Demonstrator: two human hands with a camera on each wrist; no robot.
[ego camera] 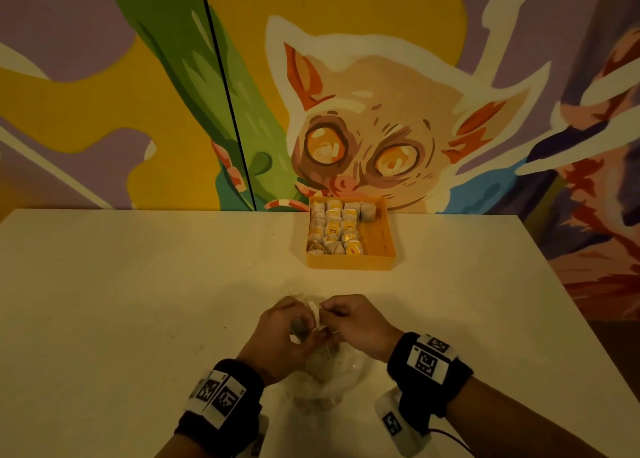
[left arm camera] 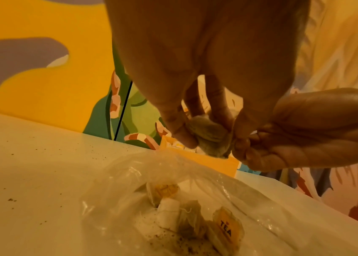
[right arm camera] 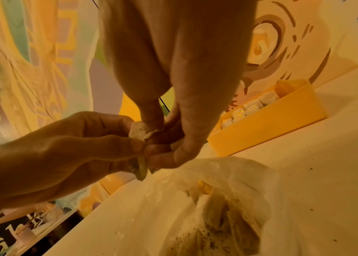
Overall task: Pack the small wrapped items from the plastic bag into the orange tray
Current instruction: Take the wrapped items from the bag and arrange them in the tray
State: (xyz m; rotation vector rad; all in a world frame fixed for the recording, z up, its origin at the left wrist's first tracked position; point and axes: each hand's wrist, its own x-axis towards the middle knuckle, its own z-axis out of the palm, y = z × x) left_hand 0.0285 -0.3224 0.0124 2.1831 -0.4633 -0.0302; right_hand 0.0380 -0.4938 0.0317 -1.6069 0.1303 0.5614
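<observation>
Both hands meet just above the clear plastic bag [ego camera: 323,376] near the table's front edge. My left hand [ego camera: 291,333] and right hand [ego camera: 349,319] together pinch one small wrapped tea bag [ego camera: 313,317], a soft greyish-white packet [left arm camera: 210,136] held between fingertips [right arm camera: 139,133]. The bag [left arm camera: 173,207] lies open on the table with several tea bags inside, one labelled TEA [left arm camera: 226,228]. The orange tray [ego camera: 381,246] stands at the table's far edge by the wall, its left three columns filled with wrapped items [ego camera: 334,229]; the right column holds one.
The white table [ego camera: 138,301] shows dark tea crumbs [left arm camera: 11,200] scattered on it. A painted mural wall [ego camera: 311,93] rises directly behind the tray. The table's right edge [ego camera: 581,319] drops off beside my right arm.
</observation>
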